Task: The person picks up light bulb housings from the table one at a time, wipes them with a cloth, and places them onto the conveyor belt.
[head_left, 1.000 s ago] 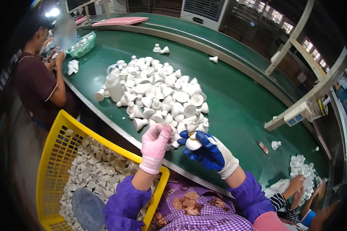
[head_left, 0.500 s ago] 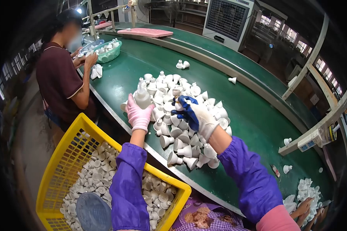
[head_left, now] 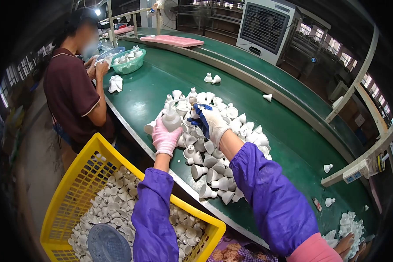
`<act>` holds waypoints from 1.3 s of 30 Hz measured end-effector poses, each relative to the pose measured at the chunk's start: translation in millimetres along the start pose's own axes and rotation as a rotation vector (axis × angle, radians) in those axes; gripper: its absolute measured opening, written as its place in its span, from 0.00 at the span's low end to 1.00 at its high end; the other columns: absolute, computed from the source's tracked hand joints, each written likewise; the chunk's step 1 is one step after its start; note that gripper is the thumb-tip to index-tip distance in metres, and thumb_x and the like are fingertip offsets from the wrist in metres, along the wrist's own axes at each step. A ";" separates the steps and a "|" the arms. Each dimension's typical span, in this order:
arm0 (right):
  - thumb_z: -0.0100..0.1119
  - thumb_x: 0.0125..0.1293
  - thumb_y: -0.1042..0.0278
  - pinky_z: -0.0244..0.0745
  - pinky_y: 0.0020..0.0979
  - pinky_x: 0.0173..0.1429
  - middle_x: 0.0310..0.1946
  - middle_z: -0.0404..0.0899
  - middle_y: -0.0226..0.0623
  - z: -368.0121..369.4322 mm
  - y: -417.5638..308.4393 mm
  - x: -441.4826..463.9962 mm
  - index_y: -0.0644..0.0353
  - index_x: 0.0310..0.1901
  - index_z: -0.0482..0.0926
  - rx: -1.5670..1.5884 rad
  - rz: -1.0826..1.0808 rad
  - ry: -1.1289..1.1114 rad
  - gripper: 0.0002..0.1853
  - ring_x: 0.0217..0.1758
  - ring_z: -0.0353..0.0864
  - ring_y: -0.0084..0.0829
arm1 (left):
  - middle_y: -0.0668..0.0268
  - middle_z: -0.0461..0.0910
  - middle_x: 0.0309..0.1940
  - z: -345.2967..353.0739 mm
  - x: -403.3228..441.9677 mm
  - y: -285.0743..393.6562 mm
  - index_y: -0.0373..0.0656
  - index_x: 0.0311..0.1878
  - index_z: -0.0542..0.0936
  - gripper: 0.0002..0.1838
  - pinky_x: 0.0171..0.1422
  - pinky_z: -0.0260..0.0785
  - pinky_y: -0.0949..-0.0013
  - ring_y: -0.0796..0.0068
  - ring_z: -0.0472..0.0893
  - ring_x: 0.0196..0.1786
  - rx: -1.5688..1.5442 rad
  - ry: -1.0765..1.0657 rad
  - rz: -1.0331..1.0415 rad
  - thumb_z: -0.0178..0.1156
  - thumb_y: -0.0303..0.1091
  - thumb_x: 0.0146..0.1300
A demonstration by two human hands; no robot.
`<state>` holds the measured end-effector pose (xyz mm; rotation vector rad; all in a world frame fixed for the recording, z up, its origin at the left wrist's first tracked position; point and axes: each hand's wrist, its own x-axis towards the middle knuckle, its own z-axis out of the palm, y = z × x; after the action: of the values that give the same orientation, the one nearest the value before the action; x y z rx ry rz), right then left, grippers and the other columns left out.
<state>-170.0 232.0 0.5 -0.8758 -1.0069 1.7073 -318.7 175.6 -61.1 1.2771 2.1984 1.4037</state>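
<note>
In the head view, my left hand [head_left: 165,139], in a pink glove, is closed around a translucent squeeze bottle [head_left: 172,119] with a thin bent nozzle. My right hand [head_left: 209,121] wears a white glove with blue-coated fingers. Its fingers are pinched on a white lamp housing [head_left: 192,105], mostly hidden behind them, close to the nozzle tip. Whether the nozzle touches it I cannot tell. Below and around both hands lies a heap of white cup-shaped lamp housings [head_left: 210,161] on a green conveyor belt [head_left: 288,144].
A yellow crate [head_left: 81,174] full of small white cups, with a blue-grey basin [head_left: 109,243], stands at the belt's near side. A co-worker [head_left: 72,87] handles pieces beside a green basket [head_left: 129,65]. Another person's hand [head_left: 346,244] is by white pieces at lower right.
My right hand has moved left, bringing the lamp housing up to the bottle's nozzle. The left hand still holds the bottle. The whole view has shifted slightly.
</note>
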 end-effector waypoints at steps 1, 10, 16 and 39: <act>0.57 0.68 0.62 0.81 0.32 0.39 0.36 0.75 0.33 0.3 1.0 2.6 0.58 0.45 0.75 0.019 0.004 -0.018 0.10 0.38 0.80 0.34 | 0.50 0.75 0.51 -1.6 -0.1 0.3 0.46 0.57 0.70 0.41 0.61 0.68 0.56 0.50 0.75 0.55 -0.001 0.002 -0.003 0.76 0.44 0.36; 0.56 0.67 0.65 0.77 0.27 0.32 0.27 0.74 0.30 -3.8 -3.2 0.6 0.55 0.37 0.78 0.061 0.016 0.038 0.05 0.27 0.76 0.26 | 0.51 0.76 0.49 0.1 -0.5 -2.0 0.46 0.55 0.71 0.40 0.61 0.67 0.55 0.50 0.75 0.55 0.024 0.025 0.050 0.76 0.45 0.36; 0.58 0.66 0.66 0.68 0.24 0.27 0.24 0.74 0.27 -4.9 -6.2 2.1 0.56 0.35 0.79 -0.106 -0.078 -0.077 0.05 0.24 0.72 0.21 | 0.51 0.76 0.51 5.9 3.5 -11.1 0.44 0.58 0.70 0.42 0.62 0.66 0.55 0.50 0.73 0.56 -0.010 0.019 0.088 0.76 0.45 0.37; 0.59 0.68 0.63 0.74 0.27 0.45 0.39 0.76 0.33 -193.0 -33.3 -310.8 0.65 0.55 0.74 0.091 0.016 0.360 0.19 0.40 0.77 0.26 | 0.69 0.69 0.48 -90.7 -155.2 39.4 0.40 0.59 0.71 0.33 0.41 0.70 0.79 0.83 0.72 0.35 -0.176 -0.880 0.230 0.69 0.24 0.45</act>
<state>107.3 -8.5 -13.0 -1.0854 -0.6772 1.5244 -259.8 6.3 -19.6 1.6826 1.3426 0.8083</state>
